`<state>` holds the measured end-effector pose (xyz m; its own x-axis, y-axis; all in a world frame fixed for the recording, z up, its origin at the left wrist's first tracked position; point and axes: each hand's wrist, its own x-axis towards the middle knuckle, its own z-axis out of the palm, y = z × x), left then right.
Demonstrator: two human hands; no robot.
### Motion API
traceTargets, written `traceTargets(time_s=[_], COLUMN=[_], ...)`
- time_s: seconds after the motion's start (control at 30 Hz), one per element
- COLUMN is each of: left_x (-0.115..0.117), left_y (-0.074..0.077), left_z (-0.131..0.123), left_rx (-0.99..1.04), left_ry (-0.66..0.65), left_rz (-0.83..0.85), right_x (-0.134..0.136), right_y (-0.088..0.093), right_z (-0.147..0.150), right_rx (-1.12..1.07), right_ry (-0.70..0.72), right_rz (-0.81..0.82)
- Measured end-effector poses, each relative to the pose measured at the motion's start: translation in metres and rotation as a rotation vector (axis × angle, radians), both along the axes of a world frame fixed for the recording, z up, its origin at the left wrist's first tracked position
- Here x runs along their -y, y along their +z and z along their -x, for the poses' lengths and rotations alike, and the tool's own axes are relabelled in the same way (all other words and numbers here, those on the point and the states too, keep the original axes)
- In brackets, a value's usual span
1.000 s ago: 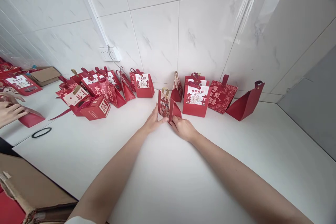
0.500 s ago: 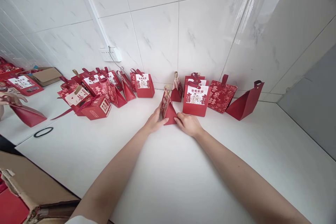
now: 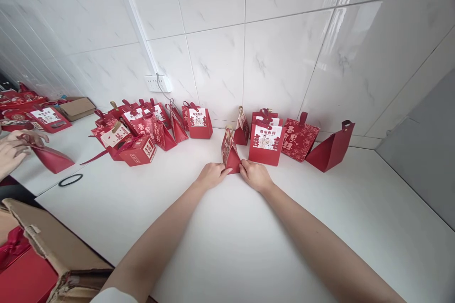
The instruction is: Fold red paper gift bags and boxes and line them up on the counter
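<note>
A red triangular gift box (image 3: 233, 160) with a patterned side and a pale loop on top stands upright on the white table (image 3: 227, 236). My left hand (image 3: 212, 175) grips its lower left edge, fingers curled and thumb at the front corner. At the lower right edge my right hand (image 3: 256, 174) is closed in the same way. Just behind it stands a narrow gift box (image 3: 242, 128) seen end-on. To the right are a red box with a couple drawn on it (image 3: 266, 144), a patterned box (image 3: 300, 139) and a plain red box (image 3: 331, 149).
Several red gift boxes crowd the left, with a hexagonal box (image 3: 138, 150) in front. A black ring (image 3: 70, 180) lies near the table seam. Another person's hands (image 3: 16, 151) hold a red box (image 3: 53, 158). An open carton (image 3: 53, 241) stands lower left. The tiled wall (image 3: 213, 66) bounds the back.
My left fingers have come down from the gift box's side to its lower edge. My right hand stays at its corner. More of the other person's hands shows as the view has shifted.
</note>
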<state>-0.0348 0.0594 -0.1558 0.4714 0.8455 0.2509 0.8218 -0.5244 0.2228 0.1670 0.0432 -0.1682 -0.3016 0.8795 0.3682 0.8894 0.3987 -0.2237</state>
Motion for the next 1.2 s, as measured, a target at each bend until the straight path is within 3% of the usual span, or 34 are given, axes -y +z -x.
traceTargets(time_s=[0.27, 0.63, 0.8, 1.2], left_x=[0.014, 0.039, 0.037, 0.027], left_y=[-0.002, 0.014, 0.013, 0.001], left_z=[-0.009, -0.006, -0.009, -0.015], left_rx=[-0.186, -0.105, -0.070, -0.214], left_ry=[0.105, 0.117, 0.151, 0.170], left_rz=[-0.144, -0.269, -0.356, -0.322], right_x=[0.003, 0.022, 0.020, 0.010], right_y=[-0.005, 0.010, 0.009, -0.003], right_z=[0.007, 0.004, 0.006, 0.013], right_rx=[0.000, -0.019, -0.015, -0.012], right_ry=[-0.068, -0.010, 0.020, -0.019], right_rz=[-0.009, -0.159, -0.254, -0.125])
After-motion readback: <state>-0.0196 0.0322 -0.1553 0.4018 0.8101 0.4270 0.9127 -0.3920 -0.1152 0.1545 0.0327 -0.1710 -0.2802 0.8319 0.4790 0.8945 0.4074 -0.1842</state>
